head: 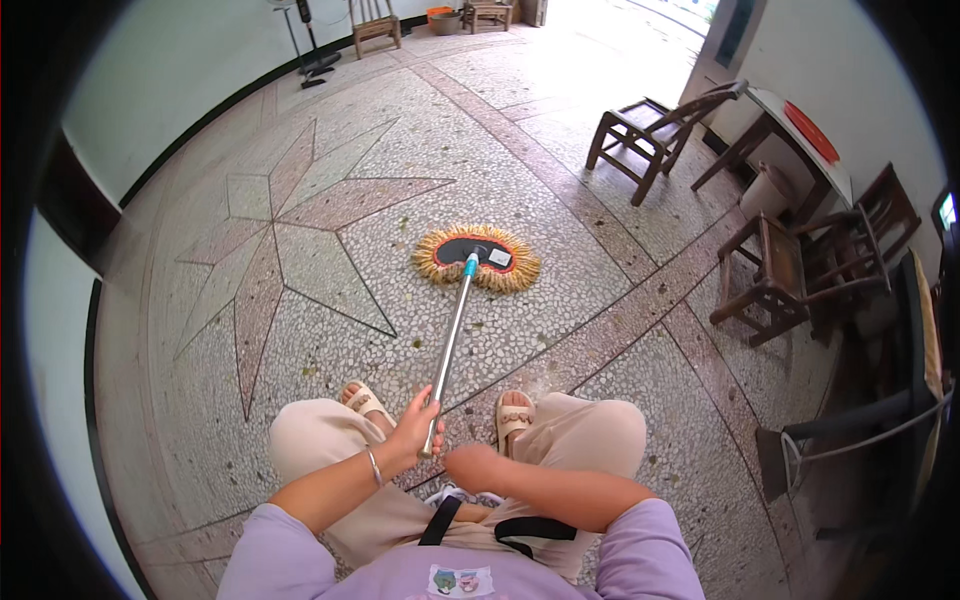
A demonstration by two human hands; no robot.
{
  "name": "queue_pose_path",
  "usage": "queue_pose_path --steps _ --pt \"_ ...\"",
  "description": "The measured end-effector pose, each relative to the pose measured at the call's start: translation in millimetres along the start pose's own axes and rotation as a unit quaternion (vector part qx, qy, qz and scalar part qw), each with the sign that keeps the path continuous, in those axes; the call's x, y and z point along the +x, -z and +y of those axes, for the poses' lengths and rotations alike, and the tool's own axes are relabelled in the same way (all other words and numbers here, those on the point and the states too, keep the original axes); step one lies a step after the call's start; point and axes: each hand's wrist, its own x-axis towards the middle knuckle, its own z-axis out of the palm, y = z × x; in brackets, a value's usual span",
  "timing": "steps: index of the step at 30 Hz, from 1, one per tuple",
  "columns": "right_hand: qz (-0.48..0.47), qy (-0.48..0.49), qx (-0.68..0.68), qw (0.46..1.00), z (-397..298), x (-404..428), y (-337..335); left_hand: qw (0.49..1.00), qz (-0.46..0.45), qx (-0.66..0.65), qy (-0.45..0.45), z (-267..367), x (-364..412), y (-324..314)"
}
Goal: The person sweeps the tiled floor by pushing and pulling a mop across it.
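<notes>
A dust mop with a yellow-orange fringed head rests on the terrazzo floor before me. Its black oval backing bears a white label, and a teal collar joins it to a slim metal handle. My left hand is wrapped around the handle near its lower end, close to my left knee. Beside the end of that handle, my right hand hovers blurred above my lap with its back to me. Its fingers are hidden, so whether it holds anything is unclear.
Wooden chairs and another chair stand at the right. A table with a red tray and a bucket are by the wall. Fan stands and a basin line the far wall near the bright doorway.
</notes>
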Motion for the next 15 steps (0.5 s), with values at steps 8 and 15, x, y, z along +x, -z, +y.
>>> queue_pose_path --steps 8,15 --pt "0.212 -0.204 0.768 0.569 -4 -1 28 0.994 -0.084 0.053 -0.034 -17 -19 -29" --pt "0.224 -0.224 0.685 0.656 -31 -70 43 0.841 -0.292 0.39 -0.237 2 -43 -23"
